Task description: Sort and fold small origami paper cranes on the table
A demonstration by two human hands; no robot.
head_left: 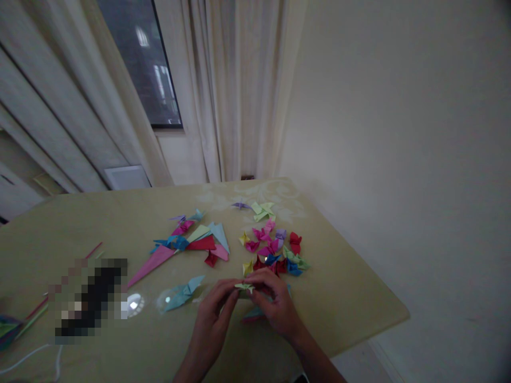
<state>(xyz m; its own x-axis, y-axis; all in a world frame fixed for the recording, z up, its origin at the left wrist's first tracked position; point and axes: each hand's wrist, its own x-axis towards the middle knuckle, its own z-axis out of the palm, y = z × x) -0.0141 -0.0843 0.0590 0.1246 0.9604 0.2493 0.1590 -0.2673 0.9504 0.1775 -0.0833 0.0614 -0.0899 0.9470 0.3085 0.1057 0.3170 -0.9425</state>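
Note:
Between my two hands is a small pale-green folded paper piece [244,288], pinched from both sides just above the table. My left hand [215,314] grips its left edge with thumb and fingers. On the other side, my right hand [275,303] has its thumb and fingertips closed on the right edge. Blue and pink folded paper [252,315] lies partly hidden beneath my right hand. A light-blue paper crane [184,293] rests left of my left hand. Beyond my fingers lies a cluster of small folded paper pieces [271,246] in pink, red, yellow, blue and green.
Farther left sits a pile of folded paper [199,242], with a long pink point [151,264] sticking out. A pale-green pinwheel shape [262,211] and a purple crane [241,205] lie at the back. A pixelated dark object [91,300], thin sticks [36,308] and a white cable [27,357] are at left.

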